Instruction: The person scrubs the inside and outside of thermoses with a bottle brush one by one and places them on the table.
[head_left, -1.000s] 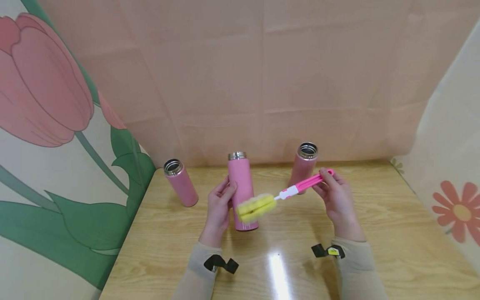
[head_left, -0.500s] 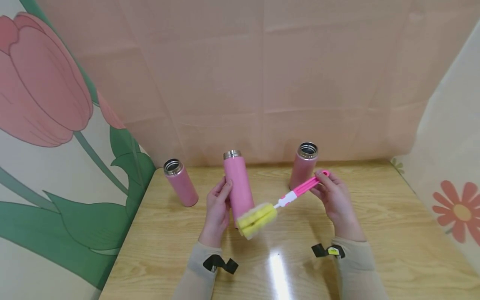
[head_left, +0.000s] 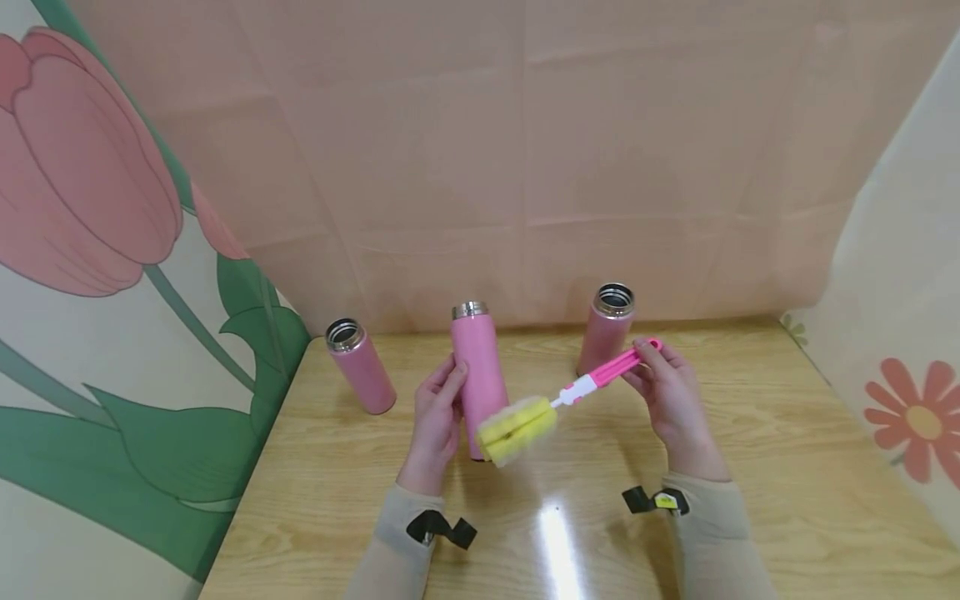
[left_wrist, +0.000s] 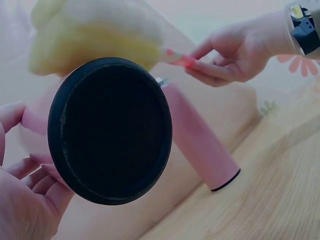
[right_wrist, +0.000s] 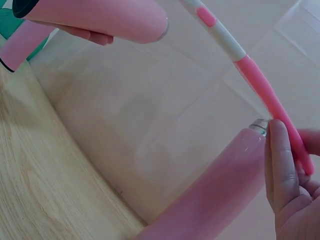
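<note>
My left hand (head_left: 438, 417) grips a tall pink bottle (head_left: 481, 367) with a silver neck, held tilted above the table. Its dark round base (left_wrist: 112, 132) faces the left wrist camera. In my right hand (head_left: 669, 396), thumb and fingers pinch the pink handle end of a bottle brush (head_left: 618, 365). The brush's yellow sponge head (head_left: 517, 427) hangs in front of the bottle's lower part and looks blurred; whether they touch I cannot tell. Past the handle in the right wrist view stands another pink bottle (right_wrist: 215, 185).
An open pink bottle (head_left: 363, 371) stands upright at the back left of the wooden table (head_left: 322, 500). A second open bottle (head_left: 606, 325) stands at the back right, just behind the right hand. A pinkish cloth backdrop (head_left: 525, 167) rises along the table's back edge.
The held bottle leaned left and came partly upright again, staying in the left hand. The brush head dipped, then rose slightly in front of it. Both standing bottles have kept their places.
</note>
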